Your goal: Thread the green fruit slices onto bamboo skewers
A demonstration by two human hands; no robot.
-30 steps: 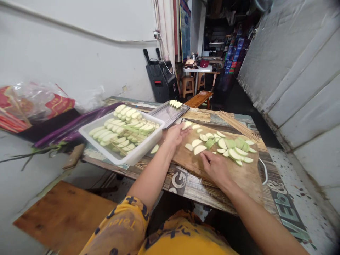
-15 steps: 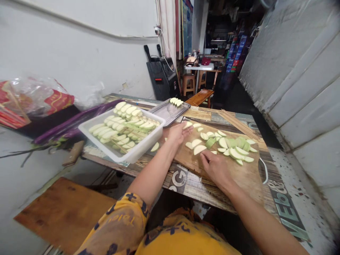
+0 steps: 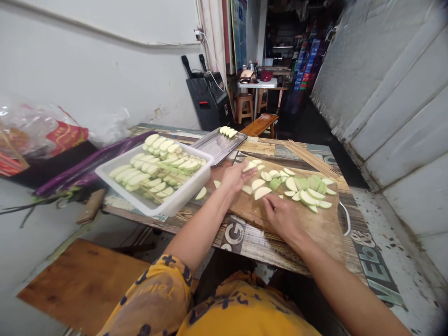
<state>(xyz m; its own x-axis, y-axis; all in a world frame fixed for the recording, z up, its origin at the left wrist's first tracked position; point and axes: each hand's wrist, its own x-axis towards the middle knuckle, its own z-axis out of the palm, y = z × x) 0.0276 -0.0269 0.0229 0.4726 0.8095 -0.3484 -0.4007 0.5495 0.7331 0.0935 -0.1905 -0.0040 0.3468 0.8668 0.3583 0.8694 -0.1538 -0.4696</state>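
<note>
Left hand [image 3: 234,177], fingers loosely together, touches a vegetable slice [image 3: 249,166] at the upper-left edge of the cutting board [image 3: 325,228]; a pinch cannot be confirmed. Right hand [image 3: 283,215] rests palm-down and empty, just below the nearer slice [image 3: 262,192], whose long axis runs lower left to upper right.

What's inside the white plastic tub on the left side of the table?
Rows of pale green vegetable slices fill the white plastic tub, with thin wooden skewers running through some. The tub's floor and any lower layers are covered.
</note>
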